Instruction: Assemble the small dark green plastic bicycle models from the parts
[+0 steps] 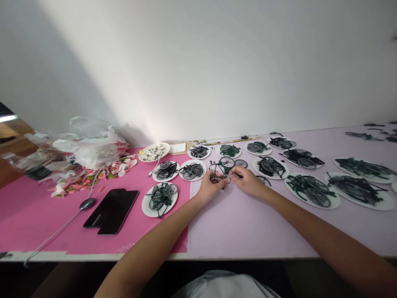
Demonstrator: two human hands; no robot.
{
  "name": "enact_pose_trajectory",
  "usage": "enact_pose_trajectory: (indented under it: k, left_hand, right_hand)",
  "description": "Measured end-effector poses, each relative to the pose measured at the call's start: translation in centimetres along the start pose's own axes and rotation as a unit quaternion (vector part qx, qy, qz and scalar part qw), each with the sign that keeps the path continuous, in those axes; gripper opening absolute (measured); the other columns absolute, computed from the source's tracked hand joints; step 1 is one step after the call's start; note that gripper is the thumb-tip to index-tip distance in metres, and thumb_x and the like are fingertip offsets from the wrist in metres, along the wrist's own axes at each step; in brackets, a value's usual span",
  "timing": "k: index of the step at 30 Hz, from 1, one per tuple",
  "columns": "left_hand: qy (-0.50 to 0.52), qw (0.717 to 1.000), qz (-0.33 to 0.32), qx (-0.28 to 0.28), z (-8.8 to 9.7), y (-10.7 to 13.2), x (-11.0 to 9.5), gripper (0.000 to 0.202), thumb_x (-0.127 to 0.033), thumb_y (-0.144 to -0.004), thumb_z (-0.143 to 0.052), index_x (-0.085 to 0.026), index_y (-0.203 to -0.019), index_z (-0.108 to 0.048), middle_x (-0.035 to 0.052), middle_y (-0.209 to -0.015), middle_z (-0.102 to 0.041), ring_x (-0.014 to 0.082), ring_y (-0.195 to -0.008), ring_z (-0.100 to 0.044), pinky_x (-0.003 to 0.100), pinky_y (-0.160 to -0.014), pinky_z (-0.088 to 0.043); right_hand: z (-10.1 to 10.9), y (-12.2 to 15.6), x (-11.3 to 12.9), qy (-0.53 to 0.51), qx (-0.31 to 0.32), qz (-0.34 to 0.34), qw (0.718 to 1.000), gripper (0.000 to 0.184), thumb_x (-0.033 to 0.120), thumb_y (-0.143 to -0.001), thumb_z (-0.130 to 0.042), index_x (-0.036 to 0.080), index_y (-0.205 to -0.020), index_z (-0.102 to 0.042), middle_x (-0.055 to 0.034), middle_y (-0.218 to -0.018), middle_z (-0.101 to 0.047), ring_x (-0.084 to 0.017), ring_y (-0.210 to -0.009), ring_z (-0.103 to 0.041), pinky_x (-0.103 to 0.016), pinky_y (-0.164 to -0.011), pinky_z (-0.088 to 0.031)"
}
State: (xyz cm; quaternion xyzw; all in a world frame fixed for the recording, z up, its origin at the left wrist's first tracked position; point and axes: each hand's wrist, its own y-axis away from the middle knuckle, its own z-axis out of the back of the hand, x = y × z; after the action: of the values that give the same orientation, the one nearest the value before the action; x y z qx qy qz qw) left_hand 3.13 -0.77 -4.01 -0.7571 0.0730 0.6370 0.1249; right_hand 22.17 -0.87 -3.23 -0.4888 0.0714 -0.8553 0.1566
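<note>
In the head view, the left hand (212,184) has its fingers closed on a small model bike (226,169), probably to steady it on the surface (229,231) in front of the body. The right hand's (246,182) grip is pinched together on a dark piece (237,174), close against the bike; it is too small to name. Plates (146,208) of loose wheels and frames stand around both hands, seemingly to keep sets apart and within reach. Two phones (116,213) lie well aside, leaving the work spot free.
</note>
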Motion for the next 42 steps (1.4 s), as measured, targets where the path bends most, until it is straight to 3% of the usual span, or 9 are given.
enact_pose_trajectory:
  k: [10,15,20,24,27,30,34,37,42]
  left_hand:
    - [-0.052,0.997,-0.044,-0.036,0.1,-0.1,1.0,0.047,-0.038,-0.067,-0.09,-0.019,-0.086,-0.051,-0.0018,-0.075,-0.063,0.0112,-0.062,-0.064,0.024,-0.06,-0.049]
    - [-0.063,0.995,-0.05,-0.057,0.2,-0.1,1.1,0.042,-0.034,-0.069,-0.089,-0.019,-0.087,-0.054,-0.0001,-0.079,-0.065,0.0105,-0.063,-0.063,0.024,-0.062,-0.048]
    - [-0.057,0.994,-0.054,-0.082,0.1,-0.1,1.0,0.04,-0.03,-0.069,-0.088,-0.018,-0.09,-0.057,-0.0008,-0.08,-0.065,0.0097,-0.063,-0.062,0.022,-0.061,-0.048]
    - [-0.055,0.992,-0.058,-0.097,0.0,-0.2,1.0,0.043,-0.026,-0.069,-0.088,-0.016,-0.102,-0.062,0.0042,-0.094,-0.069,0.0082,-0.066,-0.063,0.021,-0.061,-0.049]
    - [-0.057,0.992,-0.047,-0.107,0.1,-0.3,0.9,0.046,-0.024,-0.07,-0.087,-0.013,-0.109,-0.065,0.0077,-0.099,-0.071,0.0078,-0.066,-0.062,0.021,-0.061,-0.05]
    - [-0.063,0.992,-0.036,-0.104,0.2,-0.3,0.6,0.042,-0.025,-0.071,-0.087,-0.011,-0.106,-0.07,0.0088,-0.093,-0.073,0.0086,-0.063,-0.06,0.021,-0.059,-0.049]
    - [-0.062,0.991,-0.034,-0.114,0.4,-0.3,0.4,0.036,-0.026,-0.069,-0.087,-0.01,-0.1,-0.075,0.0093,-0.087,-0.074,0.0108,-0.064,-0.06,0.022,-0.058,-0.049]
    - [-0.053,0.991,-0.036,-0.119,0.5,-0.4,0.5,0.037,-0.026,-0.068,-0.087,-0.01,-0.099,-0.076,0.01,-0.089,-0.075,0.0118,-0.065,-0.062,0.023,-0.058,-0.05]
    - [-0.051,0.989,-0.04,-0.135,0.5,-0.6,0.8,0.036,-0.026,-0.068,-0.086,-0.01,-0.099,-0.075,0.0114,-0.092,-0.076,0.0116,-0.064,-0.063,0.023,-0.059,-0.05]
  right_hand:
    - [0.0,0.0,0.7,0.001,-0.027,-0.023,0.999,0.023,0.044,-0.088,-0.059,0.021,-0.087,-0.062,-0.0011,-0.081,-0.064,-0.018,-0.071,-0.055,-0.029,-0.066,-0.041]
    - [0.6,0.2,0.6,0.042,-0.014,-0.032,0.999,0.026,0.04,-0.094,-0.045,0.023,-0.093,-0.064,-0.0014,-0.077,-0.064,-0.021,-0.07,-0.057,-0.03,-0.065,-0.04]
    - [1.3,-0.2,-0.1,0.069,-0.076,-0.041,0.994,0.028,0.032,-0.09,-0.042,0.022,-0.092,-0.067,-0.0007,-0.067,-0.061,-0.02,-0.057,-0.051,-0.032,-0.059,-0.039]
    - [1.1,-0.4,-0.1,0.044,-0.104,-0.009,0.994,0.029,0.041,-0.093,-0.05,0.02,-0.1,-0.07,-0.0047,-0.082,-0.072,-0.019,-0.061,-0.061,-0.031,-0.061,-0.047]
    - [0.9,-0.5,0.0,0.012,-0.109,0.033,0.993,0.03,0.046,-0.094,-0.058,0.022,-0.105,-0.071,-0.007,-0.095,-0.077,-0.023,-0.081,-0.072,-0.034,-0.075,-0.057]
    - [0.9,-0.5,0.0,0.009,-0.128,0.092,0.987,0.03,0.051,-0.094,-0.061,0.024,-0.103,-0.073,-0.0088,-0.107,-0.076,-0.026,-0.099,-0.072,-0.039,-0.086,-0.06]
    - [1.0,-0.5,-0.1,0.052,-0.159,0.161,0.973,0.028,0.05,-0.092,-0.068,0.024,-0.095,-0.077,-0.0092,-0.102,-0.073,-0.025,-0.091,-0.07,-0.038,-0.078,-0.061]
    - [0.9,-0.3,-0.3,0.036,-0.169,0.142,0.975,0.024,0.046,-0.092,-0.07,0.024,-0.097,-0.078,-0.0069,-0.095,-0.077,-0.023,-0.083,-0.072,-0.036,-0.074,-0.061]
    - [0.4,0.0,-0.5,-0.018,-0.127,0.12,0.984,0.023,0.043,-0.094,-0.067,0.025,-0.102,-0.079,-0.0067,-0.104,-0.08,-0.024,-0.088,-0.075,-0.035,-0.072,-0.063]
